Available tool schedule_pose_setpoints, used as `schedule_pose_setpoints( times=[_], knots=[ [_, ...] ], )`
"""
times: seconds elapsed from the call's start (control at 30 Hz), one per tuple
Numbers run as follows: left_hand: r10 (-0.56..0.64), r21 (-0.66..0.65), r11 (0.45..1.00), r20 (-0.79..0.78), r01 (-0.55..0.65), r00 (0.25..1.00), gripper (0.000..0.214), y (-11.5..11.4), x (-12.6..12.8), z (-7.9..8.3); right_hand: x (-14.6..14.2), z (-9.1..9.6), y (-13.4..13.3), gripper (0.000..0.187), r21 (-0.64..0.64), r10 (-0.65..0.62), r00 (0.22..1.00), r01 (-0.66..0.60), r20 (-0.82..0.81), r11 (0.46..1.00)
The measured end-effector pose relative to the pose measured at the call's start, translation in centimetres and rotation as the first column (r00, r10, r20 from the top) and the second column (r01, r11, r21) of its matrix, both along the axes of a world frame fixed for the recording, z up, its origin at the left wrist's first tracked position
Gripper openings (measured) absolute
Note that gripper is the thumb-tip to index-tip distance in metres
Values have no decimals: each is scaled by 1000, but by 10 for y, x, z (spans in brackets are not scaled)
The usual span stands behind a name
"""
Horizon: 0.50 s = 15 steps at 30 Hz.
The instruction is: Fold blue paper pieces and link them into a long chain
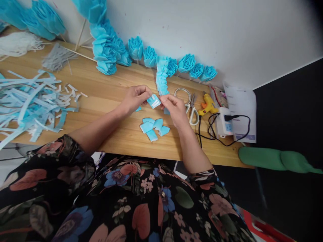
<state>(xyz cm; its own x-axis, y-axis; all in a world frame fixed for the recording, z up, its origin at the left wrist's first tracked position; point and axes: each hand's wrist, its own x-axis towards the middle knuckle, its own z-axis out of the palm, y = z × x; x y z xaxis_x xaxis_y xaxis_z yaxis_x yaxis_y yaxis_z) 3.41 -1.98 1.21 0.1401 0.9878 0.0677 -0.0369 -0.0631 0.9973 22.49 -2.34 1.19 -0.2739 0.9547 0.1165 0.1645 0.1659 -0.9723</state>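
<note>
A small folded piece of light blue ribbon is pinched between my left hand and my right hand, held just above the wooden table. Each hand's fingers are closed on one end of it. Below the hands, several folded blue ribbon pieces lie in a small cluster on the wood. A stack of folded blue pieces rises just behind the held one.
Blue ribbon flowers line the wall. A heap of cut blue and white strips lies at left. Right of my hands are scissors, a yellow glue gun, a white power adapter with black cable and paper.
</note>
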Motion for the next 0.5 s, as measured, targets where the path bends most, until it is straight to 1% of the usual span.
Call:
schedule_pose_setpoints(
  times=[0.1, 0.17, 0.27, 0.33, 0.4, 0.5],
  knots=[
    [-20, 27, 999, 15, 19, 1000, 34, -1, 1, -1, 0, -1, 0, 42, 21, -4, 1000, 3, 30, 1000],
    [-82, 20, 996, 19, 82, 996, 40, -3, 3, -2, 0, -3, 0, 40, 50, -48, 998, 46, 38, 998],
    [-173, -19, 985, 12, 173, 985, 35, -3, 5, -7, 0, -3, 0, 38, 81, -92, 996, 91, 11, 993],
    [-195, -27, 980, -3, 195, 981, 30, -2, 6, -10, -2, -3, 0, 39, 79, -74, 997, 74, -1, 994],
    [-206, -2, 978, -13, 206, 978, 29, -1, 7, -12, -3, -1, -1, 42, 67, -38, 999, 37, 9, 997],
    [-246, 50, 968, -2, 246, 969, 31, -2, 6, -12, -4, 3, -4, 46, 78, -26, 996, 19, 81, 997]
  ],
)
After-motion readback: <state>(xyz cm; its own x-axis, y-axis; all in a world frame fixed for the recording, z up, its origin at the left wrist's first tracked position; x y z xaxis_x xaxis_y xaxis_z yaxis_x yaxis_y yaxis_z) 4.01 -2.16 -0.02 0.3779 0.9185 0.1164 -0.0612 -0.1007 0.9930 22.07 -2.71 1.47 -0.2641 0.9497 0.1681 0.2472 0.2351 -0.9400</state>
